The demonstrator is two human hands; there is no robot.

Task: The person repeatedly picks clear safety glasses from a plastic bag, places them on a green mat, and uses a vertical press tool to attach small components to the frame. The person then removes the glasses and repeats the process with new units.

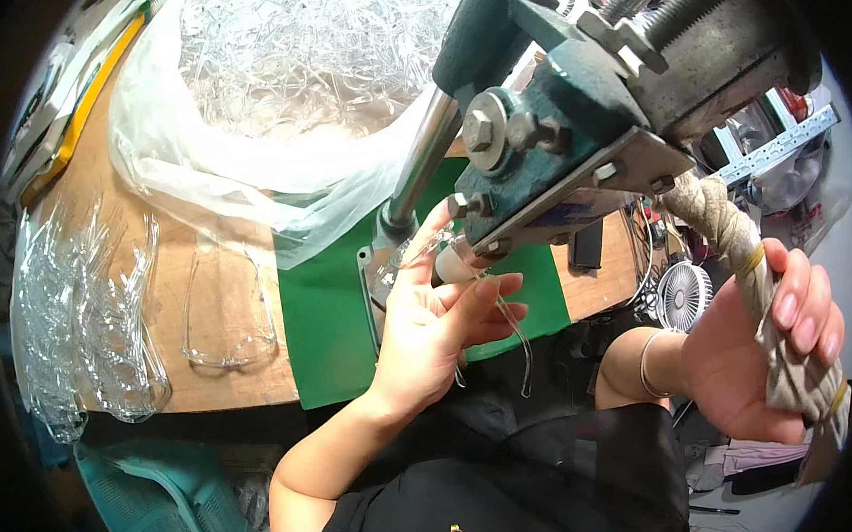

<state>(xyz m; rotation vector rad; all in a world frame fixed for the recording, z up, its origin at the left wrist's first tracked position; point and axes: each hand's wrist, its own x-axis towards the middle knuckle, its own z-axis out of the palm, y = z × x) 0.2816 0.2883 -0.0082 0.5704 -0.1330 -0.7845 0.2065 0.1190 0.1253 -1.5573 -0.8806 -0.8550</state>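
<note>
My left hand [429, 328] is under the head of a dark green hand press [571, 98]. Its fingers close around a clear plastic glasses frame [523, 352], whose thin temples hang down past the thumb. Part of that frame is hidden by my fingers and the press. A white cylindrical piece [454, 263] sits just beneath the press head, beside my fingertips. To the right, my right hand [758, 356] wraps around the press's lever [749, 266], which is bound in beige cloth.
Across the back lies a large white plastic bag [203, 171] full of clear frames. More clear frames [86, 328] are piled at the left, with one single frame [228, 355] beside them. A green mat [326, 365] covers part of the wooden table [175, 277]. At the right stands a small white fan [684, 296].
</note>
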